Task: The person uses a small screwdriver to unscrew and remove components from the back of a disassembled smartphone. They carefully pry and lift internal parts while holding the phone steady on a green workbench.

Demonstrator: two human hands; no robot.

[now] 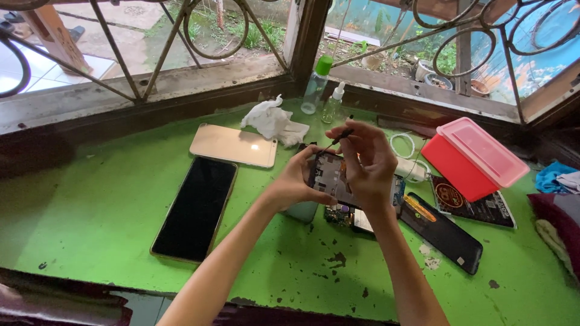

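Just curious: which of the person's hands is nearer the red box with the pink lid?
Right. The right hand works over the opened phone, toward the red box; the left hand grips the phone's far side.

Chipped green table [90, 229], red box [459, 166] with pink lid [483, 151], gold phone [233, 145], black-screened phone [195, 208], white tissue [272, 122]

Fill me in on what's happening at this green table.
A person is working on an opened phone, its back off and its circuit board showing. The left hand steadies it just above the green table, while the right hand pinches a thin dark tool over its upper end. Beside them lie a phone with a dark screen, a gold phone face down, a crumpled tissue, two small bottles, a red lidded box and a black back cover.
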